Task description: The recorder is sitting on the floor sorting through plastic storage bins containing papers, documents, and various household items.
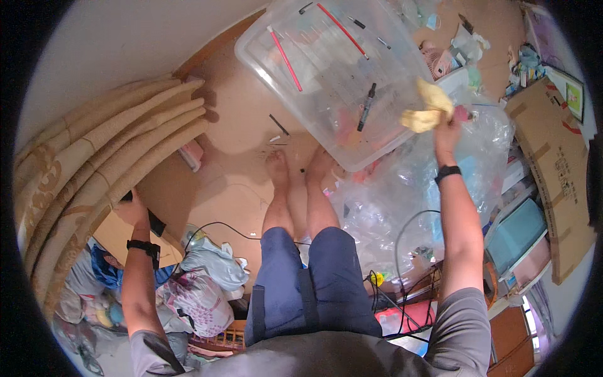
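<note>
My right hand [447, 129] grips a crumpled yellow cloth [426, 108] above the right edge of a translucent plastic storage bin [320, 110]. On the bin's flat top lie two red pencils [285, 59], a black marker [366, 107], a small black pen [356, 22], a short clear-and-dark pen piece [384, 43] and a black pen cap [305, 8]. Far to the left, my left hand [134, 209] is at a light wooden board or box [120, 238], beside a folded beige mat [99, 160]. A small dark object shows by its fingers; whether it is held is unclear.
Clear plastic sheeting [381, 212] covers the floor at right. A flattened cardboard piece [549, 174] leans beyond it. Filled plastic bags [202, 297] crowd the lower left. A black cable [221, 223] crosses near my legs. A thin black stick [279, 125] lies on the floor.
</note>
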A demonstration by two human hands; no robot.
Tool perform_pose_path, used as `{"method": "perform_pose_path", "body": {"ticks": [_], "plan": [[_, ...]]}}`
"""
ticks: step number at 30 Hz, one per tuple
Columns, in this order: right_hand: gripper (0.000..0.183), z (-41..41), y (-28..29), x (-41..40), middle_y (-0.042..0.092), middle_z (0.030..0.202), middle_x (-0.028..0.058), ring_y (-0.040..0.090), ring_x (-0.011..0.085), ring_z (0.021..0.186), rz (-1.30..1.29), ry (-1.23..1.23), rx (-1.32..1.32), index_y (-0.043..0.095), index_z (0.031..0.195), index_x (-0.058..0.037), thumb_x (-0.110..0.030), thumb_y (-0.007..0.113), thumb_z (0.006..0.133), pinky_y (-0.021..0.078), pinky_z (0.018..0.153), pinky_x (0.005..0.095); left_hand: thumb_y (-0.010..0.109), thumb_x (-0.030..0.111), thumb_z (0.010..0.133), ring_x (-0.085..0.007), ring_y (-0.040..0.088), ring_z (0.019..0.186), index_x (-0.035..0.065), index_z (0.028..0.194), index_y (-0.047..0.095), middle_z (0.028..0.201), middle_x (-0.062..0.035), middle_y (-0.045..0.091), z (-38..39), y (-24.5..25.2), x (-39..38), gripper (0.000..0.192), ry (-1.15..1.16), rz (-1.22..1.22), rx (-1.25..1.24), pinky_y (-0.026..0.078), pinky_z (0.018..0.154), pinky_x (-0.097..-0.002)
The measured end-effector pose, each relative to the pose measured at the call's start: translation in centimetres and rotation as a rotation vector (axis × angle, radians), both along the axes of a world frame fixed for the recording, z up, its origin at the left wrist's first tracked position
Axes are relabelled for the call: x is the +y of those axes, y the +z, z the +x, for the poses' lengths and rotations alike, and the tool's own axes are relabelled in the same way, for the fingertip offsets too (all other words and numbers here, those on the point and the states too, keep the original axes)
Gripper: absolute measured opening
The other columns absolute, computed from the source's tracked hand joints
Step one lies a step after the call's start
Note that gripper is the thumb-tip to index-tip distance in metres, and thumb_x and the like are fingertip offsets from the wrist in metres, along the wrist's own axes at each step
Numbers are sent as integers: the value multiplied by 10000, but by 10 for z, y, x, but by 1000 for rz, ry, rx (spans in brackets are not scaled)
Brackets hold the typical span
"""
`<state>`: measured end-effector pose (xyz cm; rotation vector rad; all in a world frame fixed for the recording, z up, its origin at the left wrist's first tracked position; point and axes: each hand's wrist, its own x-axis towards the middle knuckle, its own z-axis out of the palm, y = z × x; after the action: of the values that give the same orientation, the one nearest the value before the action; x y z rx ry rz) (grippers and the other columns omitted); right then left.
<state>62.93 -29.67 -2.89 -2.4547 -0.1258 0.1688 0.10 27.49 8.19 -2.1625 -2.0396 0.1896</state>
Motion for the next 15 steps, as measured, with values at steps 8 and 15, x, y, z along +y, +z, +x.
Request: {"method": "perform_pose_path", "body": {"ticks": [8, 15], "plan": [[419, 6, 23, 1, 645, 1049, 233, 605, 375, 1013, -428, 177, -316, 605, 1101, 30, -276, 666, 822, 471, 867, 414, 632, 718, 711, -426, 548, 1078, -57, 1246, 497, 1194, -283, 530, -3, -7, -5, 951, -19, 92, -20, 460, 886, -484], [402, -135, 18, 220, 652, 895, 203, 631, 384, 814, -202, 471, 208, 636, 903, 6, -368, 719, 780, 493, 716, 452, 615, 639, 785, -410, 477, 1185, -38, 1232, 537, 1257, -258, 529, -3, -8, -11, 816, -96, 122, -18, 395, 980, -470]]}}
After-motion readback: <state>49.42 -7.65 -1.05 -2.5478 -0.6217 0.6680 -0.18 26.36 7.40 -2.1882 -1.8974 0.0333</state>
